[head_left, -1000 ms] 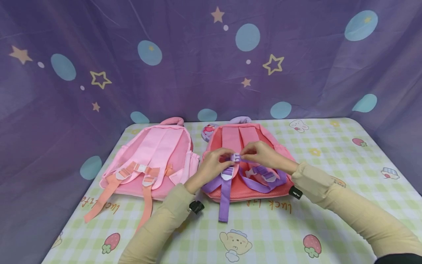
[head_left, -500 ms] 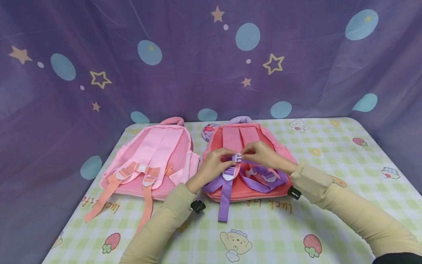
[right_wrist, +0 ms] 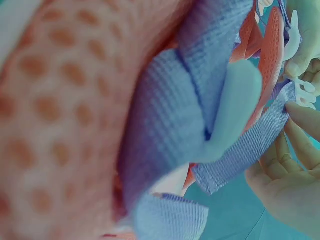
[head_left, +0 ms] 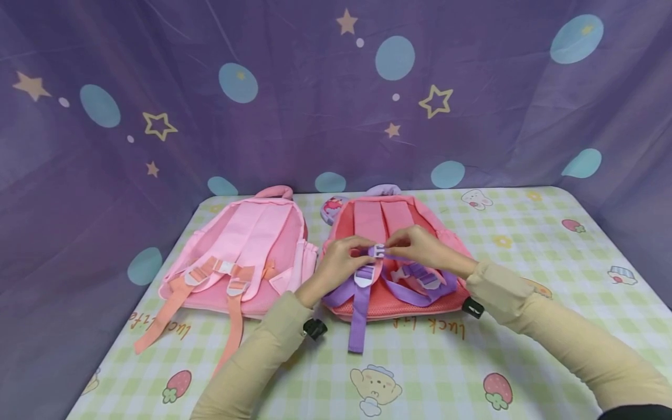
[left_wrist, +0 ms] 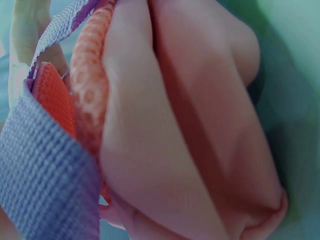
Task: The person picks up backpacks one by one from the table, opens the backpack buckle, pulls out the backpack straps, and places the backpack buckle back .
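A coral-pink backpack (head_left: pixel 371 219) lies on its front with its strap side up. Over its middle, my two hands meet at a pale side-release buckle (head_left: pixel 378 251) on purple webbing. My left hand (head_left: pixel 341 262) pinches the buckle's left side between thumb and fingers. From the right, my right hand (head_left: pixel 420 248) pinches the purple strap (right_wrist: pixel 265 132) right at the buckle's other side. In the right wrist view the buckle's prongs (right_wrist: pixel 306 93) show beside the thumb. The left wrist view is filled by pink fabric (left_wrist: pixel 150 125), and the fingertips' grip is hidden there.
A lighter pink backpack (head_left: pixel 252 233) with orange straps and a fastened white buckle (head_left: pixel 226 268) lies to the left. A loose buckle half (head_left: pixel 400 274) and a dangling purple strap end (head_left: pixel 358 326) rest on or below the coral backpack. A checked cloth (head_left: pixel 441 373) covers the table.
Both hands stay at the buckle. The buckle and the left fingertips have shifted slightly to the right. The backpacks have not moved.
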`<state>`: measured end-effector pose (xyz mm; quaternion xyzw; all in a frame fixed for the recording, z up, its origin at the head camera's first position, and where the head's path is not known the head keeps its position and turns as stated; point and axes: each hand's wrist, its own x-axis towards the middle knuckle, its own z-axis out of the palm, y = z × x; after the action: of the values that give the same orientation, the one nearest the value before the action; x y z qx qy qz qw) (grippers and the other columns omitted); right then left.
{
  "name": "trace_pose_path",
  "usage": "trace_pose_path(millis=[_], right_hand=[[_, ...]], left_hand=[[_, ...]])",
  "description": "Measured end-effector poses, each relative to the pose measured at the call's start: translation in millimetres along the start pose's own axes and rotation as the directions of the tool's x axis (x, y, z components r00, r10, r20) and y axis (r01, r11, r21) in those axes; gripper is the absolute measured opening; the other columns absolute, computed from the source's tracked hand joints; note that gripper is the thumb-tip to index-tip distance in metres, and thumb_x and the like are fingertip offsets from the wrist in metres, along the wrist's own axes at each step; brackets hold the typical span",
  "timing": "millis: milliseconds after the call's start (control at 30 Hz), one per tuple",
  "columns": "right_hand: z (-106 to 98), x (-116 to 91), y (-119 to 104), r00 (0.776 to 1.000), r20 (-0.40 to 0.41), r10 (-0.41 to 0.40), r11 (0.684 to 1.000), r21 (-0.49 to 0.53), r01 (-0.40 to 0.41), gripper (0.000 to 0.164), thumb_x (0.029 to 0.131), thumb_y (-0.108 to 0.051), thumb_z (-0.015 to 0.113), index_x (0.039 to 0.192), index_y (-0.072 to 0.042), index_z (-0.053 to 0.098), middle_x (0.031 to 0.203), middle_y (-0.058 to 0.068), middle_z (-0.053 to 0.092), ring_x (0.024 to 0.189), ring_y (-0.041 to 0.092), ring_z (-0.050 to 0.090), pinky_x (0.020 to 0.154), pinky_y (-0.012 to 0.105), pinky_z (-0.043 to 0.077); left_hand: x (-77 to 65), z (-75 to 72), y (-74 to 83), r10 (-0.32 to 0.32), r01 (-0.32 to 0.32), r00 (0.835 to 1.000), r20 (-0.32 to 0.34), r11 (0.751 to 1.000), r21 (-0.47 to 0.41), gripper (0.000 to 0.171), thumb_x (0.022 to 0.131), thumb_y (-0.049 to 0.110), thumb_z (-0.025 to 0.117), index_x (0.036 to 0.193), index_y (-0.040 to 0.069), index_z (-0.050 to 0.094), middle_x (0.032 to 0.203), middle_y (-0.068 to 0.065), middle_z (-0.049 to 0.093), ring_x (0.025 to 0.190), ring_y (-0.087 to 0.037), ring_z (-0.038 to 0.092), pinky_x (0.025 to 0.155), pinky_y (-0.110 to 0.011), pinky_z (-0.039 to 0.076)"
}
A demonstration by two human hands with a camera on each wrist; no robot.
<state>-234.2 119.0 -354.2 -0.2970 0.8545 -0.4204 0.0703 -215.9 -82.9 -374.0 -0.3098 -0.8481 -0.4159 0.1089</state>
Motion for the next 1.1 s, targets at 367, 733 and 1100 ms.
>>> trace_pose_path(millis=[367, 733, 1100], right_hand=[[-3.0, -3.6, 4.4, 1.0, -0.011, 0.011, 1.0, -0.013, -0.011, 0.016, 0.083, -0.008, 0.06, 0.095, 0.001, 0.067, 0.092, 0.01, 0.065, 0.081, 0.015, 0.057, 0.071, 0.027, 0.047], [-0.1, -0.9, 2.7, 0.999, -0.033, -0.019, 1.0, -0.02, 0.018, 0.012, 0.081, -0.006, 0.061, 0.091, -0.001, 0.067, 0.086, 0.006, 0.066, 0.074, 0.011, 0.054, 0.069, 0.024, 0.046], [0.0, -0.6, 3.3, 1.0, -0.015, -0.018, 1.0, -0.005, 0.018, 0.013, 0.082, -0.005, 0.06, 0.092, -0.001, 0.067, 0.087, 0.007, 0.066, 0.073, 0.012, 0.054, 0.068, 0.025, 0.046]], left_hand=[[0.3, 0.1, -0.1, -0.006, 0.006, 1.0, -0.005, 1.0, 0.02, 0.027, 0.072, 0.01, 0.072, 0.098, 0.003, 0.066, 0.097, -0.006, 0.066, 0.091, -0.014, 0.06, 0.078, -0.021, 0.046], [0.9, 1.4, 3.1, -0.043, 0.043, 0.999, 0.017, 0.999, -0.016, 0.027, 0.074, 0.01, 0.071, 0.099, 0.002, 0.065, 0.098, -0.007, 0.065, 0.089, -0.015, 0.06, 0.077, -0.024, 0.047], [0.0, 1.8, 3.5, -0.014, 0.014, 1.0, 0.024, 1.0, 0.007, 0.026, 0.074, 0.008, 0.07, 0.099, 0.002, 0.065, 0.097, -0.007, 0.065, 0.091, -0.015, 0.06, 0.078, -0.022, 0.046]])
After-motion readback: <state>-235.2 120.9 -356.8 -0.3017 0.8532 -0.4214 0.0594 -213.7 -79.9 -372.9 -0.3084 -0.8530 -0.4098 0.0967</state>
